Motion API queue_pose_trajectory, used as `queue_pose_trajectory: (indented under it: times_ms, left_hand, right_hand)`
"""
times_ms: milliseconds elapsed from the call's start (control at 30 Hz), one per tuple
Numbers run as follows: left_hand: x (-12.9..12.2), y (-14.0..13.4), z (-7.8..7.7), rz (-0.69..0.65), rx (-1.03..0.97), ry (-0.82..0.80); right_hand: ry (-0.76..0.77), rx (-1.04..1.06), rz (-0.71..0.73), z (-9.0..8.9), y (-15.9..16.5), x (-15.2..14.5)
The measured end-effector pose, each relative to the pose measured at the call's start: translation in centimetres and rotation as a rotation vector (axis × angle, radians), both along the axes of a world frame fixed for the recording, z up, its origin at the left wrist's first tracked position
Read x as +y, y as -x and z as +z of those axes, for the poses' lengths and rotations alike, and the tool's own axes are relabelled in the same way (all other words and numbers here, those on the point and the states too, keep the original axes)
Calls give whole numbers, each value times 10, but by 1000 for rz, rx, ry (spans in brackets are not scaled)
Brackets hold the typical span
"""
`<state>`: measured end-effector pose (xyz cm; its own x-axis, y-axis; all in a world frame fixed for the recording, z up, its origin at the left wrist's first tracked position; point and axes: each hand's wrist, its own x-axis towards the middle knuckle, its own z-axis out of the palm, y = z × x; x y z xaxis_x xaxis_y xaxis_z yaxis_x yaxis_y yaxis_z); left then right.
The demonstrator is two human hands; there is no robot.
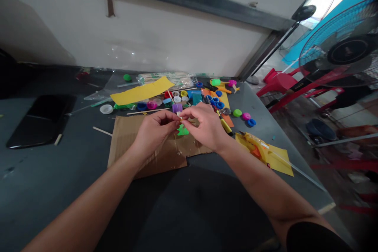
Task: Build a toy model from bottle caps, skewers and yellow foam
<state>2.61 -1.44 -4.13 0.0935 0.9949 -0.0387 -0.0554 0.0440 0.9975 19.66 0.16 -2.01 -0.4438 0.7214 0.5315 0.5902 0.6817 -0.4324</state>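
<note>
My left hand (156, 132) and my right hand (205, 124) meet above a piece of brown cardboard (126, 138). Both hands pinch with thumb and fingers close together. Between the fingertips is something small, partly orange, too little to name. Just beneath them a bright green flat piece (183, 130) shows over the cardboard. A purple bottle cap (177, 108) stands right behind the fingertips. Beyond it are white caps (176, 99) and a yellow cap (184, 93).
A black phone (37, 122) lies at left. Behind the hands are a yellow paper strip (141, 91) and bagged sticks (165, 78). A yellow-handled cutter (225, 124), blue caps (217, 102) and a tape dispenser (255, 147) lie rightward. A fan (348, 49) stands beyond the table's right edge.
</note>
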Motion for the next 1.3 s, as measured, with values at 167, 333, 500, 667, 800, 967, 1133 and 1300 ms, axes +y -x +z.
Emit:
queue_pose_trajectory:
  times_ms: [167, 333, 500, 667, 800, 967, 1133, 1300]
  left_hand:
    - [1, -1, -6, 18, 86, -43]
    - [-1, -1, -6, 68, 166, -129]
    - [-6, -5, -1, 86, 184, -183]
    - [-5, -6, 1, 95, 223, -206]
    - [-5, -6, 1, 86, 187, -165]
    - [-6, -6, -2, 79, 119, -116]
    - [-5, -6, -3, 88, 86, -107]
    - [-6, -7, 0, 92, 90, -120]
  right_hand:
    - [14, 33, -1, 2, 2, -1]
    - [-27, 48, 10, -1, 1, -1]
    - [-60, 3, -17, -4, -3, 1]
    - [-104, -88, -17, -4, -5, 1]
    - [-101, -98, -15, -2, -3, -1]
    - [-57, -68, 0, -1, 0, -1]
    - [-35, -35, 5, -2, -1, 0]
    - [-14, -11, 12, -4, 0, 1]
